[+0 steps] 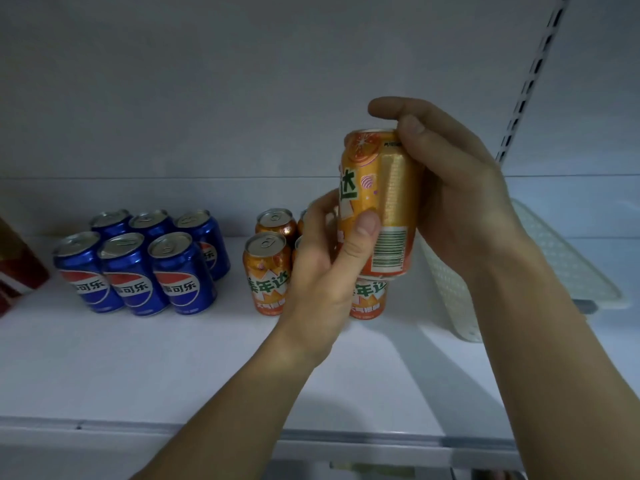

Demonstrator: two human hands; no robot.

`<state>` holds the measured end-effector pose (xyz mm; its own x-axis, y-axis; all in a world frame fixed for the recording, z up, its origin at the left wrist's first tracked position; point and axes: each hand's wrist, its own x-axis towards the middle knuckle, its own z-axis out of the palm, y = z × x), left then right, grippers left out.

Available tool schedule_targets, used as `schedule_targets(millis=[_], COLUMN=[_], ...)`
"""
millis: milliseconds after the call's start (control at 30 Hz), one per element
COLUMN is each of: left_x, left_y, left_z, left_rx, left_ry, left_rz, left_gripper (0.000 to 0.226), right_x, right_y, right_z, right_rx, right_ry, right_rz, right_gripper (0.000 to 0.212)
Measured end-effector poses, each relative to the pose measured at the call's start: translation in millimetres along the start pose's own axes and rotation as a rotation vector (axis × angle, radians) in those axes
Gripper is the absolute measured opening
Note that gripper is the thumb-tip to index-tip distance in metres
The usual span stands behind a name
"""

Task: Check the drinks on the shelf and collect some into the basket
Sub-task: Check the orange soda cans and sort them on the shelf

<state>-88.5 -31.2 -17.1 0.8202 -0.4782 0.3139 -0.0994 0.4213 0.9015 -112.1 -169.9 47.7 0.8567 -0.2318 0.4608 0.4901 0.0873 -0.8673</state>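
One orange soda can [381, 202] is off the shelf [173, 358] and up in both hands, held upright in front of the shelf's back wall with its barcode panel turned toward the camera. The right hand [460, 202] wraps the can from the right, fingers curled over the top rim and thumb on the upper side; the left hand [322, 268] grips the lower part, thumb pressed on the label beside the barcode. I judge this to be the checking step: the can is being read, not yet put away.

As for collecting, the white perforated basket [568, 271] sits on the shelf to the right, just behind the right forearm, and the part of it that shows holds no cans (much of its inside is hidden by the arm, so I cannot say it is bare). On this showing, little or nothing has gone in, and most of the task is left.

Counted:
- Blue Pepsi cans [131, 268]: six, standing in two rows of three at the left of the shelf.
- Orange cans on the shelf [266, 271]: three plainly seen, two at the left of the hands and one below the held can; edges of two more peep out behind the left hand, so likely five, seemingly all of the held can's brand.
- A red carton [17, 265] cut by the left edge: one.
- Baskets: one.
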Motion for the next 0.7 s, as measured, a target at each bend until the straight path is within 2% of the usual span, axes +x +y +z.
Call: schedule_targets(millis=[67, 233, 267, 367, 433, 500, 567, 633, 700], left_x=[2, 3, 3, 4, 5, 6, 5, 5, 5], left_y=[1, -3, -5, -6, -5, -6, -7, -7, -7], left_z=[-2, -6, -7, -10, -10, -11, -11, -11, -13], left_rx=[-0.008, -0.071, -0.083, -0.053, -0.024, 0.017, 0.018, -0.024, -0.048], left_ry=[0.052, 0.097, 0.093, 0.083, 0.073, 0.093, 0.101, 0.096, 0.074], left_rz=[0.036, -0.007, -0.034, -0.074, -0.058, -0.031, -0.029, -0.065, -0.097], left_gripper=[0.075, 0.039, 0.039, 0.058, 0.077, 0.086, 0.07, 0.039, 0.035], right_x=[0, 4, 4, 3, 2, 2, 3, 3, 2], right_y=[2, 8, 9, 10, 12, 13, 13, 13, 12], right_z=[3, 2, 1, -2, -1, -1, -2, -4, -5], right_rx=[-0.027, -0.123, -0.126, -0.136, -0.144, -0.157, -0.16, -0.139, -0.122], right_ry=[-0.002, -0.031, -0.049, -0.018, 0.025, 0.043, 0.027, -0.019, -0.031], right_rz=[-0.012, 0.011, 0.023, 0.024, 0.021, 0.013, 0.025, 0.059, 0.072], right_gripper=[0.028, 0.035, 0.036, 0.033, 0.029, 0.026, 0.03, 0.036, 0.036])
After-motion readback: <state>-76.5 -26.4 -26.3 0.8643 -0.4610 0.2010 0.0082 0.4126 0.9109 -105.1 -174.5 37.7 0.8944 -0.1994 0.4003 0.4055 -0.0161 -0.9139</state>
